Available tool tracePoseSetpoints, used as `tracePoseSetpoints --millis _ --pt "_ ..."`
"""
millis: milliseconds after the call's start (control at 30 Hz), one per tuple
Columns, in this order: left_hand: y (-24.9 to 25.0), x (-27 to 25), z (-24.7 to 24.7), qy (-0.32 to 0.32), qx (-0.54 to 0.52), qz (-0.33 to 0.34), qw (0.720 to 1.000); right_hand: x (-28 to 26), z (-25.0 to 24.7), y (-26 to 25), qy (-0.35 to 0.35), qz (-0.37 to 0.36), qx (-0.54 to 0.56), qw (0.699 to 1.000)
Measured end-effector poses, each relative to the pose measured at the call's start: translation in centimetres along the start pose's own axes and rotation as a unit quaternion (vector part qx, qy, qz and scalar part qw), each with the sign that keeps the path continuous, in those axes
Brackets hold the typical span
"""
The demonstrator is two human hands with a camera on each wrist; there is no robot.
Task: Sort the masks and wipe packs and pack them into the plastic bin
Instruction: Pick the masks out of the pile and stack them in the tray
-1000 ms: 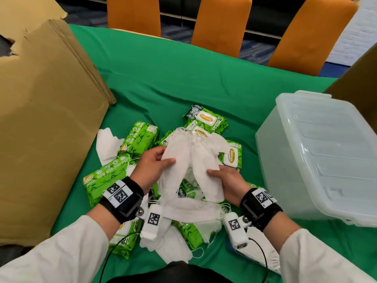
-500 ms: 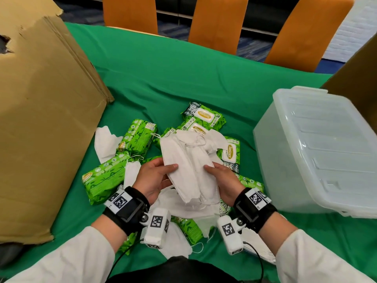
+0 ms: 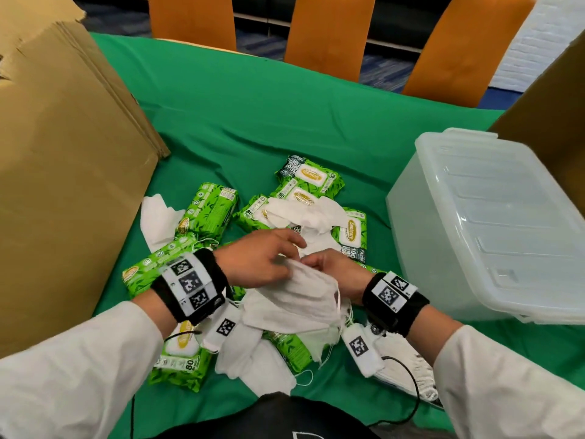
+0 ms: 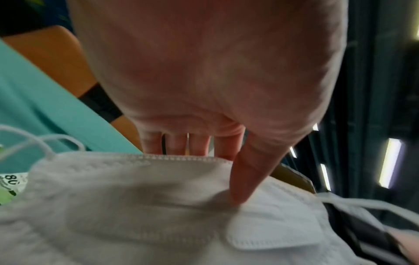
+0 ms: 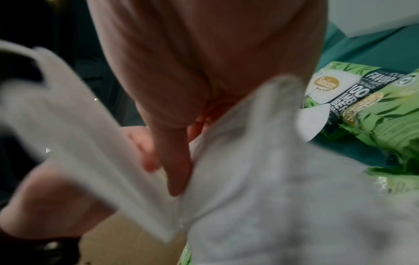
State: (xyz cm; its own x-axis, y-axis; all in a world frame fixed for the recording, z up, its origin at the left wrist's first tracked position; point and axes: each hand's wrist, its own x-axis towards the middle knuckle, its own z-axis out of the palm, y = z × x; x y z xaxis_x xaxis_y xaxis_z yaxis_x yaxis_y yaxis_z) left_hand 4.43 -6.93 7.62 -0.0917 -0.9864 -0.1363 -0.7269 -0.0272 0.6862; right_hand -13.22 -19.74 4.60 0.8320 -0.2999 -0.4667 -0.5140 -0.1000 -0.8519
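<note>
Both hands meet over the pile at the middle of the green table. My left hand (image 3: pixel 285 258) and right hand (image 3: pixel 319 264) pinch the far edge of a small stack of white masks (image 3: pixel 297 299), which leans back toward me. In the left wrist view the thumb (image 4: pixel 244 175) presses on the top mask (image 4: pixel 136 206), with the fingers behind its stitched edge. The right thumb (image 5: pixel 176 170) likewise clamps the masks (image 5: pixel 260 197). Green wipe packs (image 3: pixel 209 210) and loose masks (image 3: pixel 304 213) lie around and under the hands. The translucent plastic bin (image 3: pixel 493 223) stands at the right, covered on top.
A big flattened cardboard sheet (image 3: pixel 63 169) leans at the left, and another cardboard piece (image 3: pixel 554 106) rises behind the bin. Orange chairs (image 3: pixel 323 36) line the far table edge. More masks (image 3: pixel 253 362) and a wipe pack (image 3: pixel 180 359) lie near my body.
The masks were held up and spread apart between both hands; now they are gathered into one stack, lowered and tipped toward me, with the hands drawn close together.
</note>
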Motion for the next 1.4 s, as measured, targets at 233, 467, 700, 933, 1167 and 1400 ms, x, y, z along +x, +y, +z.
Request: tracePoseSetpoints --millis 233,467,700,933,1167,1400 --pt "-1.9 -0.1 2.1 -0.059 0.030 -0.063 0.996 -1.1 -1.4 2.0 -0.033 0.136 -0.034 0.990" --pt "-5.5 -2.3 3.6 -0.071 0.009 -0.101 0.992 -1.7 -1.5 4.4 0.046 0.169 0.109 0.979" --pt "-6.2 -3.1 4.3 0.017 -0.047 -0.135 0.990 -0.4 3.3 4.8 0.054 0.051 0.069 0.995" --pt "-7.8 -4.1 4.1 0.010 -0.079 -0.159 0.984 0.3 2.3 4.2 0.122 0.135 0.183 0.966" --pt "-8.6 -4.7 4.5 0.029 -0.128 -0.175 0.976 -0.4 0.2 3.8 0.131 0.130 0.524 0.832" --pt "-7.8 -4.0 4.9 0.011 -0.177 -0.156 0.972 -0.2 -0.7 2.6 0.099 0.146 0.185 0.967"
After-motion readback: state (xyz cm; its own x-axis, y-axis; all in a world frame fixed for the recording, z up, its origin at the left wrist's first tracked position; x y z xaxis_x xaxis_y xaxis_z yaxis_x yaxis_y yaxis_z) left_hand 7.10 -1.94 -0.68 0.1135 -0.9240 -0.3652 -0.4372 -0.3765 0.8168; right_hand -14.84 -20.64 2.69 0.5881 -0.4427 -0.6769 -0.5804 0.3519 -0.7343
